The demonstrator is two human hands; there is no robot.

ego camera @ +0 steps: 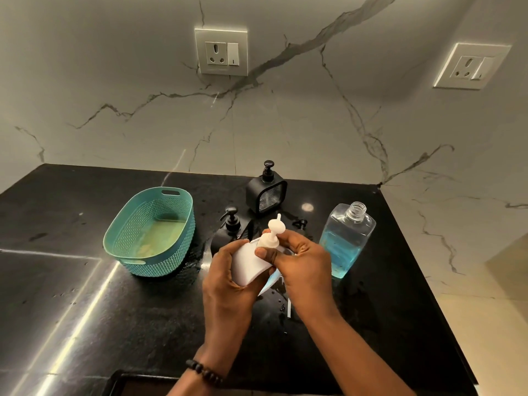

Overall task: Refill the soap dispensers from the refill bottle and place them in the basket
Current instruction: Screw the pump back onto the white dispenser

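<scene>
Holding: white soap dispenser (248, 264) is up off the black countertop (85, 295), tilted, in both hands, near the front-centre.
L hand: left hand (225, 277) wraps the white body from the side & below, fingers curled round it.
R hand: right hand (303, 260) pinches the white pump head (273, 232) at its collar, thumb on the near side, fingers behind. Cannot tell if the collar is being screwed on or off; nozzle points up & away.
Refill: refill bottle (344, 238) stands upright just right of the hands, cap off, neck open, blue liquid roughly to mid-height. Not touched.
Others: black square dispenser (266, 192) stands at the back near the wall, pump on. Smaller black dispenser (230, 228) stands just behind the L hand, pump on, partly hidden. Small black bit (300, 223) lies by the refill bottle, prob. its cap, not sure.
Basket: teal basket (148, 232) sits well left of the hands; no dispenser inside it.
Spills: wet patches & droplets on the countertop around and in front of the dispensers.
Progress: judging by the open refill bottle & wet top, pouring is under way, but fill levels of the opaque dispensers can't be read.
Left to do: finish the white one's pump, deal w/ any unfilled black ones, then move all three into the basket. Placing step: not yet begun.
</scene>
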